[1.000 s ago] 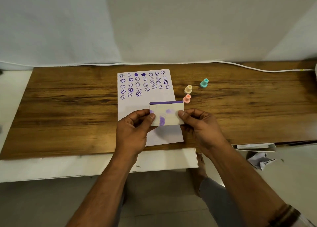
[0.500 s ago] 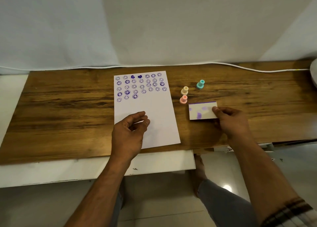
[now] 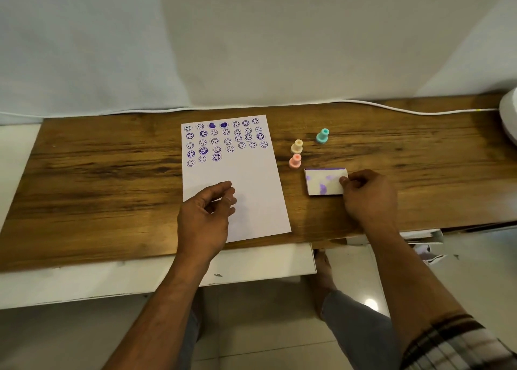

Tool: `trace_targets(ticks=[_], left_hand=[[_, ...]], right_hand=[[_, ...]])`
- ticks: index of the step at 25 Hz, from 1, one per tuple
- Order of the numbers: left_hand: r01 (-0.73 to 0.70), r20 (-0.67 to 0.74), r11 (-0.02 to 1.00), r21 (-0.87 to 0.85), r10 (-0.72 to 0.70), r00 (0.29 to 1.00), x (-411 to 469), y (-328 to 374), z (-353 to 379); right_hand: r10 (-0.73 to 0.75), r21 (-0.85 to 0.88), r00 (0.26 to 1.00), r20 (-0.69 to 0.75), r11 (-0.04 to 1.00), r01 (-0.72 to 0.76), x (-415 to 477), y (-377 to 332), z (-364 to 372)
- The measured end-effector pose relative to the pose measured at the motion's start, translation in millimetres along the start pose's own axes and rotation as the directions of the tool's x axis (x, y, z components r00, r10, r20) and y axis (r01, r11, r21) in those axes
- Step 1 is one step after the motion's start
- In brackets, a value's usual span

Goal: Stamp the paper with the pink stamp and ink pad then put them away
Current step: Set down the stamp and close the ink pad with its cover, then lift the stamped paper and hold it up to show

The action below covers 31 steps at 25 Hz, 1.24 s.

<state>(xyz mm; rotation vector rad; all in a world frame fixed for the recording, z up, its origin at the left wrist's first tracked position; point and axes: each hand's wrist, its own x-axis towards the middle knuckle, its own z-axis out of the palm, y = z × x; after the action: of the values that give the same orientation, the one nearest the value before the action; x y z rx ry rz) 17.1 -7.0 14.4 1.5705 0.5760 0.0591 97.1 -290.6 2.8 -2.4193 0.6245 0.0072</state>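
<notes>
A white paper (image 3: 246, 190) lies on the wooden table, its top rows covered with purple smiley prints. The pink stamp (image 3: 295, 161) stands upright just right of the paper. The white ink pad (image 3: 324, 181), smudged purple with a purple top edge, lies closed on the table below the stamp. My right hand (image 3: 369, 196) pinches the pad's right edge. My left hand (image 3: 205, 215) hovers over the paper's lower left with fingers loosely curled, holding nothing.
A beige stamp (image 3: 297, 146) and a teal stamp (image 3: 322, 136) stand behind the pink one. A white cable (image 3: 391, 109) runs along the table's back edge. A white object (image 3: 509, 117) sits at the far right. Crumpled paper (image 3: 425, 250) lies below the table's front edge.
The ink pad was held by both hands over the paper. My right hand carried it right and set it on the table below the pink stamp. My left hand let go.
</notes>
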Motion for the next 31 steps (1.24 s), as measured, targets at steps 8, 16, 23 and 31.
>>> trace_targets(ticks=[8,16,23,31], left_hand=[[-0.061,-0.152,0.879,0.472,0.149,0.977,-0.5,0.4,-9.2],[0.099,-0.076,0.642,0.76,-0.063,0.995,-5.0,-2.0,-10.5],[0.098,-0.144,0.976,0.192,-0.071,0.987,3.7,7.3,-2.7],[0.187,-0.316,0.951,0.246,-0.103,0.943,17.6,-2.6,-29.0]], right_hand=[[-0.463,-0.002,0.878,0.118,0.884,0.467,-85.6,-54.7,58.8],[-0.475,-0.196,0.869,0.138,0.847,0.494,-97.5,-49.5,93.3],[-0.461,-0.182,0.875,0.149,0.857,0.483,-94.1,-50.1,93.9],[-0.448,-0.133,0.875,0.184,0.871,0.474,-92.3,-48.4,91.2]])
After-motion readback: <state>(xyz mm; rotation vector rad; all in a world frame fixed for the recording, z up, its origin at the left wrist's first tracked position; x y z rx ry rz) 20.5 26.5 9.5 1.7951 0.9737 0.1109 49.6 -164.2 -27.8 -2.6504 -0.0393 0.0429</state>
